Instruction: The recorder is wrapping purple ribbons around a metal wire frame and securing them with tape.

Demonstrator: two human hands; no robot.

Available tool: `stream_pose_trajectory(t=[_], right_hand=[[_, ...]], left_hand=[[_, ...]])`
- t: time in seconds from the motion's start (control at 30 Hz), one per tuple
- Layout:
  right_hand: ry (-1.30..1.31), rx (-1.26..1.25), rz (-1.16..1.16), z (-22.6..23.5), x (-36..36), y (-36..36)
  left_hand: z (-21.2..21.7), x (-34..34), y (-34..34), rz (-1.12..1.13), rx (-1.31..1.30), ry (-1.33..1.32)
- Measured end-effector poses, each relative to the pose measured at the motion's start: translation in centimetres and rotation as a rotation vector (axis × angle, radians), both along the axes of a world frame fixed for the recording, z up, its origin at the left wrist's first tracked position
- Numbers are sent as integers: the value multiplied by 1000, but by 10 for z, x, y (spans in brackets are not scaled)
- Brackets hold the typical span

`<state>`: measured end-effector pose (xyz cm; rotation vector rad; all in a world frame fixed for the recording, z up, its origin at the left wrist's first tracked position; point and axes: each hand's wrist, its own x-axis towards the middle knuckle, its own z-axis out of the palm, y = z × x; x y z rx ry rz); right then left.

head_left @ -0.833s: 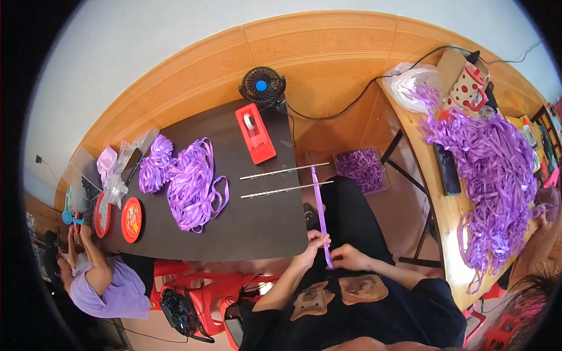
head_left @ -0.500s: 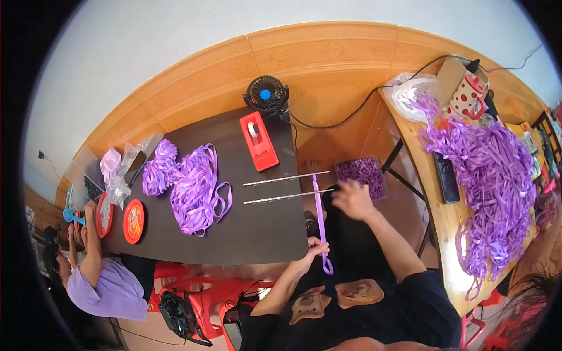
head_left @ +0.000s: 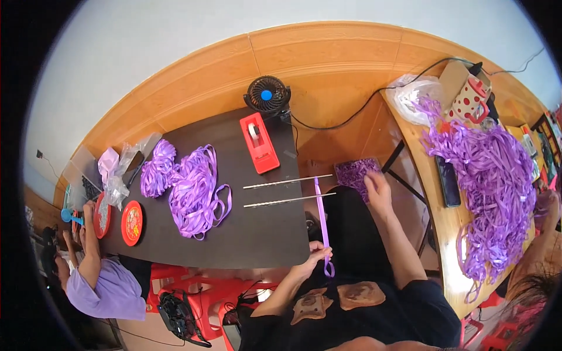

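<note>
My left hand [head_left: 317, 255] pinches a purple ribbon [head_left: 322, 219] near its lower end, with a small loop hanging below the fingers. The ribbon's upper end meets two thin metal rods [head_left: 281, 202] that jut over the right edge of the dark table. To the right, my right hand [head_left: 379, 190] is over the near right side of a clear box of small purple ribbon pieces [head_left: 350, 172]. Its fingers look loosely bent and apart, and I see nothing held in them.
On the dark table [head_left: 257, 237] are purple ribbon bundles [head_left: 196, 196], a red tape dispenser [head_left: 259, 143], a black fan [head_left: 267, 95] and a red dish [head_left: 132, 223]. A wooden table [head_left: 436, 199] at right bears a ribbon heap [head_left: 492, 193] and a phone [head_left: 448, 181]. Another person [head_left: 108, 286] works far left.
My right hand has moved right, away from the rods' ends, to the box of ribbon pieces. My left hand keeps its hold on the ribbon in nearly the same place.
</note>
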<state>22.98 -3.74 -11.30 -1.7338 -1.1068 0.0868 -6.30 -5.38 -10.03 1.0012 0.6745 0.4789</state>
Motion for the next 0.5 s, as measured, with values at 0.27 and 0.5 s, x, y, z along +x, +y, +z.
stream_pose_trajectory(t=[0.27,0.5], right_hand=[[-838,-552,956,-4,-115,-82],[269,-230,583,7,-99,-79]], left_hand=[[-6,6,-3,-45,18,8],[1,3,-2,-50,-20,-42]])
